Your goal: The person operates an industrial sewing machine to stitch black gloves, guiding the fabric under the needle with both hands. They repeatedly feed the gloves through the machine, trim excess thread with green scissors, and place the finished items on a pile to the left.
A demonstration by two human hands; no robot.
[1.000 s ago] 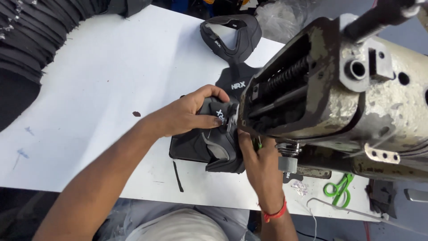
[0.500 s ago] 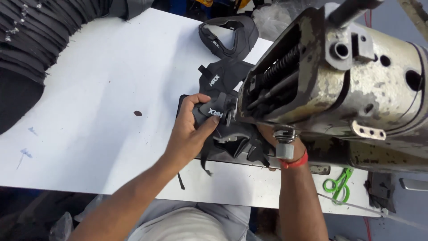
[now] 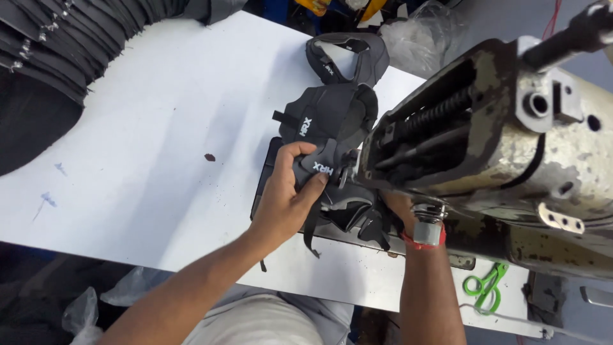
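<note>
My left hand [image 3: 287,195] has its grip closed on the black pad [image 3: 322,167], thumb on top, fingers curled under its edge, right at the sewing machine [image 3: 504,153] needle end. More of the same black padded pieces trail away from the machine across the white desk [image 3: 147,128], joined in a chain; the farthest one [image 3: 345,57] lies looped. My right hand [image 3: 399,207] is mostly hidden under the machine head, so I cannot tell its grip; only the wrist with a red band [image 3: 424,239] shows. Green snips [image 3: 485,287] lie below the machine. A stack of dark pieces [image 3: 57,45], cut off by the frame, sits far left of the machine.
</note>
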